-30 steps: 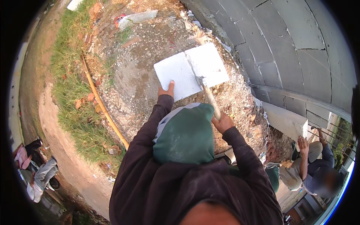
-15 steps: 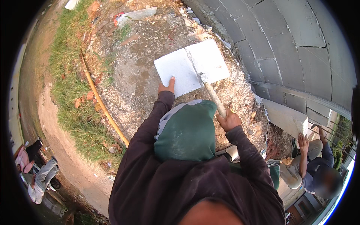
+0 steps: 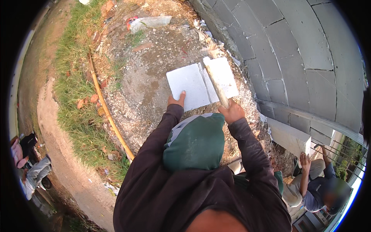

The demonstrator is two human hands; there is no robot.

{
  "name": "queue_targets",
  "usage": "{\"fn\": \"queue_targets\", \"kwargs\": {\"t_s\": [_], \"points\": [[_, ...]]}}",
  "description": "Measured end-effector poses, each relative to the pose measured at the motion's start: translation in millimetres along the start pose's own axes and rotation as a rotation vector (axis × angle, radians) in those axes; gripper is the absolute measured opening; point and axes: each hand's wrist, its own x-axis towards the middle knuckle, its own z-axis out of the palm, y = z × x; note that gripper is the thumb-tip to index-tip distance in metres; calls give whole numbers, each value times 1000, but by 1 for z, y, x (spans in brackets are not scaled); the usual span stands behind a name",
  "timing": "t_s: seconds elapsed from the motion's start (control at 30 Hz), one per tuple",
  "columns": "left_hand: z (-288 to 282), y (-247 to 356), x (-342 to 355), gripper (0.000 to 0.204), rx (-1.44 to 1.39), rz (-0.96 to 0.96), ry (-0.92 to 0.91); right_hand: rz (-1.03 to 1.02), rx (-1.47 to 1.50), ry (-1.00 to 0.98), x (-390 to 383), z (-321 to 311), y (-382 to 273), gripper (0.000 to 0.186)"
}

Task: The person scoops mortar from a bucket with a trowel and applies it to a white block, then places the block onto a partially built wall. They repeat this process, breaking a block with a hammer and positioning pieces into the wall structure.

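Observation:
A white lightweight concrete block [image 3: 186, 86] lies on the rubble ground in front of me, parted along a line across its width. Its right-hand piece [image 3: 226, 77] sits slightly askew from the left one. My left hand [image 3: 177, 101] grips the near edge of the left piece, thumb on top, other fingers mostly hidden. My right hand [image 3: 232, 112] is closed round the wooden handle [image 3: 217, 86] of a tool, which slants over the parting line. The tool's head cannot be made out.
A grey block wall [image 3: 290, 54] rises at the right. Beside it, another person [image 3: 320, 189] has a hand against a long pale block [image 3: 290, 136]. A bamboo pole [image 3: 106, 110] lies along the grass at left, and a pale slab [image 3: 150, 23] farther off. More people [image 3: 33, 166] are at far left.
The right-hand piece has shifted out of line, and the gap between the pieces looks wider. The tool's handle has moved up over the block; its metal end no longer shows.

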Motion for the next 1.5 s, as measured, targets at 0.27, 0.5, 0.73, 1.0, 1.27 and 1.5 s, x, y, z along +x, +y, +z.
{"fn": "queue_targets", "kwargs": {"t_s": [0.27, 0.5, 0.73, 1.0, 1.27, 1.5], "points": [[6, 17, 9, 67, 79, -21, -27, -457, 657, 540, 48, -31, -33, 21], [6, -28, 28, 69, -6, 46, 22, -171, 253, 216, 51, -56, -62, 44], [4, 13, 14, 67, -18, 34, -36, -162, 269, 400, 27, 16, -4, 32], [-4, 3, 15, 62, -50, 44, 8, -327, 684, 400, 7, -79, -71, 22], [1, -30, 25, 67, -27, 37, -48, 102, -41, -84, -9, 64, 57, 43], [-6, -15, -3, 71, -9, 69, -108, 176, 563, 459, 50, 23, 84, 48]]}}
